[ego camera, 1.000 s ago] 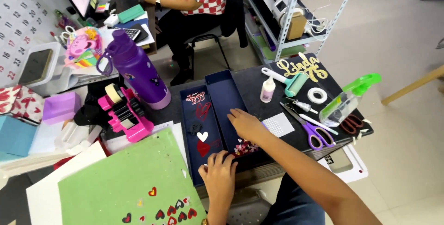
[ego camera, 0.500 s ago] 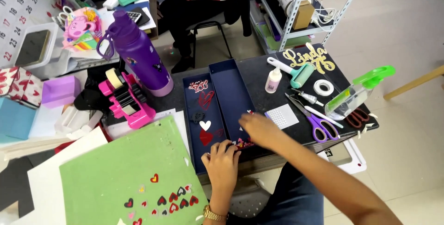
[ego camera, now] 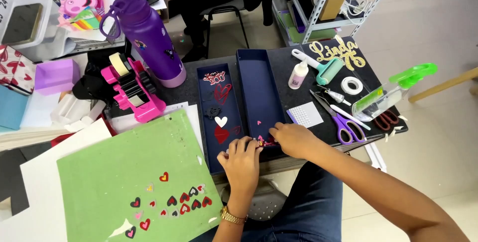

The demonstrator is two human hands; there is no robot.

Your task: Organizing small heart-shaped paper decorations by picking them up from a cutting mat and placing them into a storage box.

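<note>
From where I stood, the right hand [ego camera: 295,140] had drawn back from the middle of the dark blue tray [ego camera: 259,90] to its near end, meeting the left hand [ego camera: 242,158], which had edged up to the same spot. Both sets of fingertips were now pinched together over a small pink and red paper cutout [ego camera: 262,142] lying at the tray's near end; I could not tell which hand actually had hold of it. It looked as if the work had narrowed to fiddling with that one piece.

Just beyond the left hand lay a white heart [ego camera: 221,121] and a red heart [ego camera: 220,134] in the neighbouring tray. To the left of the left hand sat a green cutting mat [ego camera: 119,172] dotted with small hearts. Beyond the right hand, purple-handled scissors [ego camera: 343,126] and a roll of white tape [ego camera: 352,85] rested on the black table [ego camera: 284,60]. Farther off stood a purple bottle [ego camera: 149,33] and a pink tape dispenser [ego camera: 134,90]. Another person sat on a chair beyond the table.
</note>
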